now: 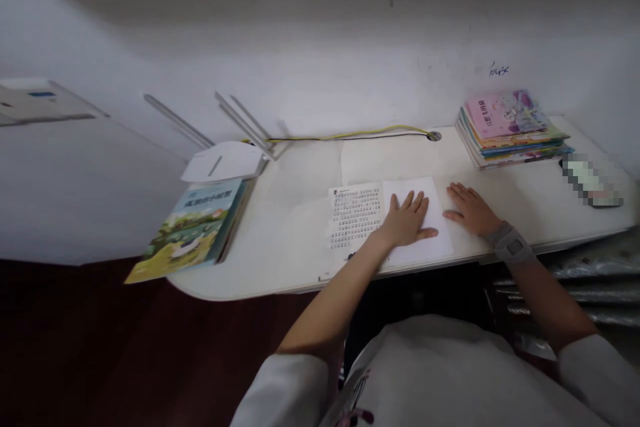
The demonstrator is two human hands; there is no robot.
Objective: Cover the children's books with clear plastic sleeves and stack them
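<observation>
A blank white sheet of paper [425, 197] lies at the front of the desk, over the right part of a printed page [355, 213] with rows of characters. Flat on the sheet, with fingers spread, rests my left hand [407, 221]. My right hand [473, 210] is just right of the sheet, fingers stretched out on the desktop, holding nothing. A grey band with a dark face is around the right wrist.
At the back right stands a stack of thin books [510, 127], with a phone [590, 180] beside it. More picture books [195, 227] overhang the desk's left edge near a white router [225, 161] with upright antennas. A yellow cable [350, 136] runs along the wall to a hole.
</observation>
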